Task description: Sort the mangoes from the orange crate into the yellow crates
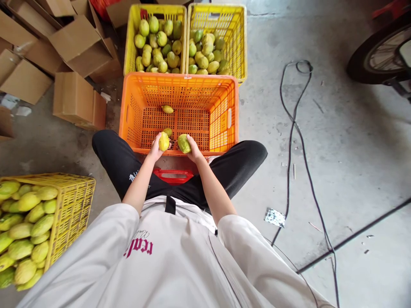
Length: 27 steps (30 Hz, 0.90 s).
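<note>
My left hand [156,147] is closed round a yellow mango [163,141] at the near rim of an orange crate [205,92]. My right hand [192,147] grips a greener mango [184,143] right beside it. Both fruits hover just over the crate's near edge. Inside the crate another mango [167,109] lies on the floor of it, and a second one [168,131] shows just behind my left hand.
Two yellow crates of mangoes [154,42] [208,51] stand behind the orange one. A third full yellow crate [70,205] sits at my left. Cardboard boxes [77,98] lie far left. Black cables [292,128] run over the concrete at right, near a wheel [382,55].
</note>
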Tool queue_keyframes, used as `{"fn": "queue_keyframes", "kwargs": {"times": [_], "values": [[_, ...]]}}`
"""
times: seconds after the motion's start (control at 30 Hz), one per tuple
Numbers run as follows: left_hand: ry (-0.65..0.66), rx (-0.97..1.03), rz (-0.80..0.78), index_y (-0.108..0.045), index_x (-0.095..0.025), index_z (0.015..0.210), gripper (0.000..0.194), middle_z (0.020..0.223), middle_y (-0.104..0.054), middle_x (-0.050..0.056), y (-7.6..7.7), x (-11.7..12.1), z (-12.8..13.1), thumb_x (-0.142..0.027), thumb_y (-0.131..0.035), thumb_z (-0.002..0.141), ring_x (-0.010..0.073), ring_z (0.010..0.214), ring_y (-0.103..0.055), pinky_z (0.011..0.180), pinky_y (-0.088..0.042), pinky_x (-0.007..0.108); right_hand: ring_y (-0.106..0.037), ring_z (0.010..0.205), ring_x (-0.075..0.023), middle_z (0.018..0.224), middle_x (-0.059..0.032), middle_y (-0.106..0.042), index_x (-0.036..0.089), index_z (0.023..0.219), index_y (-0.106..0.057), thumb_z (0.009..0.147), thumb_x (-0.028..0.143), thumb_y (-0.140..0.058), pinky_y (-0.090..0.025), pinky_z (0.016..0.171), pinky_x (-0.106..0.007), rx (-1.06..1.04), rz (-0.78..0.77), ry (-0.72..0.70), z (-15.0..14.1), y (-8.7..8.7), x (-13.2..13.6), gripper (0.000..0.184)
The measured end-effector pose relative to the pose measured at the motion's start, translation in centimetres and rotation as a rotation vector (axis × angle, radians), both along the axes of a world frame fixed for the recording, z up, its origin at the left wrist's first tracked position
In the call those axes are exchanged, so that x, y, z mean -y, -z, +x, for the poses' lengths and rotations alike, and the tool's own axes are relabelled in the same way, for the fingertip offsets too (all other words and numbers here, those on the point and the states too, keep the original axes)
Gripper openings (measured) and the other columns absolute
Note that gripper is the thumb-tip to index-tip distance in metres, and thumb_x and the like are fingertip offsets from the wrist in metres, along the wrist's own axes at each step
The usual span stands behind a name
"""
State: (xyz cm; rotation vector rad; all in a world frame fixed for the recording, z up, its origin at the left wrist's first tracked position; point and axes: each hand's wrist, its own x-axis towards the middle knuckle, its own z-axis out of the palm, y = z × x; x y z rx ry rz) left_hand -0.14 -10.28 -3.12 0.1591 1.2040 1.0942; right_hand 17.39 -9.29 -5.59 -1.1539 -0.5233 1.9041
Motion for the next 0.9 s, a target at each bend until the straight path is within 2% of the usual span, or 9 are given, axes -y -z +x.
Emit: {"fn": "queue_keyframes", "kwargs": {"times": [0.07,0.13,0.2,0.33,0.43,0.6,0.73,0.9], "values": [[-0.012,-0.024,0.036,-0.062,-0.019,0.099,0.023,0.079,-0.068,0.004,-0.03,0.23,0.03,-0.039,-0.063,0.09,0.0182,0.075,-0.071,0.079,-0.059,0.035,-0.066,0.086,-0.0175,0.092,0.0006,-0.067,0.029,0.093,-0.056,0.068,0.057,-0.079,-0.059,0.076,-0.034,-0.019,0.019,0.038,0.25,-0.06,-0.02,0.044],[-0.016,-0.038,0.07,-0.059,-0.019,0.098,0.032,0.081,-0.068,0.003,-0.02,0.46,0.13,-0.035,-0.078,0.078,0.016,0.072,-0.07,0.077,-0.058,0.032,-0.065,0.087,-0.0172,0.094,0.0014,-0.066,0.029,0.096,-0.054,0.067,0.05,-0.082,-0.059,0.078,-0.033,-0.027,0.014,0.05,0.43,-0.02,-0.07,0.045],[-0.009,-0.028,0.099,-0.058,-0.018,0.097,0.038,0.08,-0.068,0.002,0.01,0.63,0.24,-0.03,-0.083,0.071,0.0147,0.071,-0.069,0.075,-0.057,0.029,-0.065,0.086,-0.0166,0.094,0.0018,-0.066,0.029,0.096,-0.054,0.066,0.045,-0.082,-0.059,0.078,-0.033,-0.04,0.0,0.054,0.52,0.08,-0.13,0.044],[-0.058,0.026,0.068,-0.06,-0.019,0.098,0.021,0.081,-0.068,0.001,0.09,0.62,0.21,-0.019,-0.07,0.079,0.0136,0.079,-0.069,0.077,-0.056,0.025,-0.065,0.085,-0.0161,0.092,0.0024,-0.067,0.027,0.095,-0.055,0.067,0.041,-0.079,-0.059,0.078,-0.033,-0.108,-0.034,0.093,0.49,0.31,-0.19,0.039],[-0.136,0.039,-0.022,-0.063,-0.019,0.1,0.014,0.08,-0.067,0.001,0.12,0.38,-0.07,-0.021,-0.055,0.089,0.012,0.075,-0.067,0.072,-0.056,0.022,-0.067,0.083,-0.0187,0.089,-0.0003,-0.069,0.026,0.097,-0.056,0.073,0.045,-0.071,-0.059,0.078,-0.035,-0.154,-0.092,0.072,0.45,0.34,-0.27,0.034],[-0.134,0.185,0.008,-0.066,-0.016,0.096,0.037,0.069,-0.063,0.003,-0.11,0.01,-0.5,-0.038,-0.036,0.095,0.0119,0.061,-0.062,0.057,-0.052,0.021,-0.069,0.083,-0.0233,0.087,-0.0064,-0.073,0.023,0.099,-0.062,0.085,0.057,-0.051,-0.06,0.077,-0.039,-0.196,-0.164,0.03,0.45,0.09,-0.62,0.039],[-0.063,0.248,0.028,-0.068,-0.012,0.1,0.043,0.073,-0.068,0.008,-0.38,-0.05,-0.43,-0.04,-0.036,0.095,0.0138,0.062,-0.064,0.058,-0.052,0.022,-0.069,0.08,-0.0232,0.087,-0.0077,-0.074,0.022,0.099,-0.064,0.088,0.06,-0.042,-0.06,0.069,-0.037,-0.205,-0.162,0.03,0.5,-0.09,-0.8,0.045],[-0.021,0.22,-0.007,-0.067,-0.014,0.107,0.042,0.077,-0.07,0.008,-0.45,0.02,-0.44,-0.044,-0.039,0.095,0.0148,0.062,-0.066,0.061,-0.053,0.024,-0.068,0.071,-0.0186,0.087,-0.0056,-0.073,0.021,0.099,-0.063,0.086,0.058,-0.054,-0.057,0.06,-0.03,-0.217,-0.081,0.011,0.37,-0.25,-0.52,0.04]]}}
